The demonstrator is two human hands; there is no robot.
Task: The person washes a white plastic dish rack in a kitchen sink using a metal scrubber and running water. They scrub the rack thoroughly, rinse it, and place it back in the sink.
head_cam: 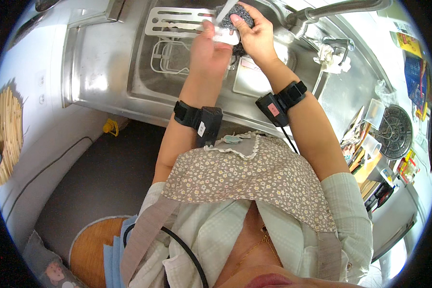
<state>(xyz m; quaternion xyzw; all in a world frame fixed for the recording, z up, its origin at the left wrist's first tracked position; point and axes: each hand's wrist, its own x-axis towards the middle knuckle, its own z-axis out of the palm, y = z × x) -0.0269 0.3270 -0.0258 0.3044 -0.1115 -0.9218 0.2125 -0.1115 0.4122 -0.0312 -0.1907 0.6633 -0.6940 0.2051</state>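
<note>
A white slotted plate [180, 27] lies across the far part of the stainless steel sink basin [140, 77]. My left hand [210, 52] grips its right end, thumb on top. With my right hand [257, 32] I hold a dark grey scrubbing pad [244, 18] against the same end. A stream of water [226, 10] falls onto the pad and plate between my hands. Below, a white wire rack [169, 55] rests in the basin, beside a pale flat tray [252, 77] partly hidden by my right wrist. Another dark patch under the plate is too covered to name.
The faucet spout [338, 10] reaches in from the upper right, above a tap handle [340, 43] with a crumpled white cloth [327, 59]. Utensils and a round black perforated disc [394, 131] stand on the right. A steel drainboard [97, 68] adjoins the basin's left side.
</note>
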